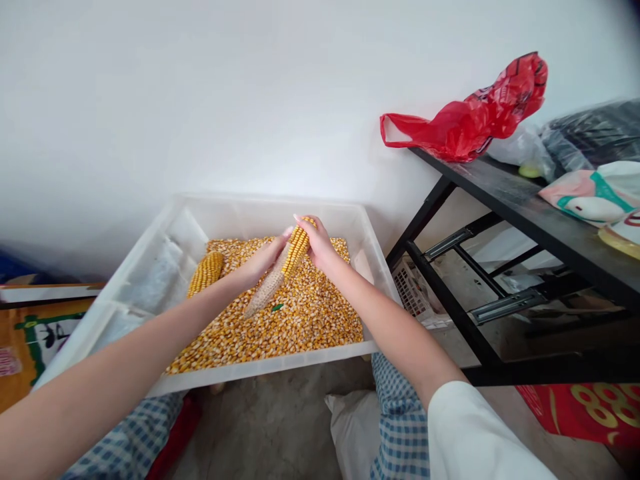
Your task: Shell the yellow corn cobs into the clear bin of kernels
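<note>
My right hand (320, 245) wraps round the upper end of a partly stripped ear of corn (299, 250). Yellow kernels cover its upper right part, while the lower left length is bare, pale cob. My left hand (267, 257) is closed against the ear's left side, its fingertips partly hidden. Beneath both hands lies a bed of loose corn kernels (305, 320) in a translucent plastic bin (280, 362). Another ear, full of kernels (206, 272), rests on the bed at the left, partly behind my left forearm. A small green scrap (277, 307) lies among the kernels.
A black metal-framed table (520, 200) stands at the right, with a red plastic bag (465, 123) and other wrapped things on top. Under it is a white basket (413, 293). The white wall (225, 100) rises behind the bin. An orange printed package (30, 347) is at the left.
</note>
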Available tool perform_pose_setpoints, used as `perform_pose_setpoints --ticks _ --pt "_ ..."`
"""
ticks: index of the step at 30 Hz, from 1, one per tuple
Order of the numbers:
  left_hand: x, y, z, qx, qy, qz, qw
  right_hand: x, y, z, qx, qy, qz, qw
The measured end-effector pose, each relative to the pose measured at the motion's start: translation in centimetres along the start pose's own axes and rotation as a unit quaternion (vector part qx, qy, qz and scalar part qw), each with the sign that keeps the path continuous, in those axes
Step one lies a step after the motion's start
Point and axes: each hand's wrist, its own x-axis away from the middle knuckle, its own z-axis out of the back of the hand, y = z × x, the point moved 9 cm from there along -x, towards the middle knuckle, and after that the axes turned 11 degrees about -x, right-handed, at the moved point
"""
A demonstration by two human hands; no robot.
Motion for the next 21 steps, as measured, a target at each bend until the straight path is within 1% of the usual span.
perform_pose_setpoints --ticks 2,3,5,6,7,8,10,11,13,15,18,21 --pt "0.1 0.7 0.1 -0.062 -0.008 -0.029 0.998 -0.1 0.1 0.2 -0.015 0.009 -0.006 1.0" --pt "0.2 0.8 -0.2 -0.088 -0.027 -0.036 0.995 -0.1 0.2 0.3 -0.024 0.015 -0.008 1.0" --pt "0.4 0.5 -0.8 -0.121 -0.093 -0.028 0.988 -0.4 0.0 0.7 -0.043 0.024 -0.009 0.999" --pt "0.5 0.2 -0.9 -0.13 -0.118 -0.019 0.984 -0.5 -0.2 0.8 -0.049 0.024 -0.008 0.998" --pt "0.6 0.0 -0.6 -0.142 -0.128 -0.011 0.982 -0.7 -0.5 1.0 -0.047 0.019 -0.01 0.999" --pt "0.6 0.0 0.1 -0.16 -0.12 -0.006 0.98 -0.8 -0.8 1.0 -0.033 0.004 -0.016 0.999" --pt "0.4 0.1 2.0 -0.222 -0.074 -0.001 0.972 -0.8 -1.3 0.7 0.027 -0.048 -0.041 0.998" --pt "0.4 0.3 3.0 -0.262 -0.052 0.002 0.964 -0.7 -1.4 0.5 0.068 -0.08 -0.057 0.993" --pt "0.5 0.7 4.4 -0.353 -0.019 0.005 0.935 -0.2 -1.5 0.2 0.153 -0.135 -0.084 0.975" --pt "0.6 1.1 5.2 -0.448 0.001 0.003 0.894 0.3 -1.5 0.2 0.223 -0.165 -0.096 0.956" --pt "0.8 1.9 5.3 -0.557 0.018 -0.016 0.83 0.7 -1.0 0.2 0.318 -0.198 -0.099 0.922" --pt "0.9 1.9 5.0 -0.618 0.017 -0.019 0.786 0.8 -0.4 0.1 0.42 -0.226 -0.085 0.875"
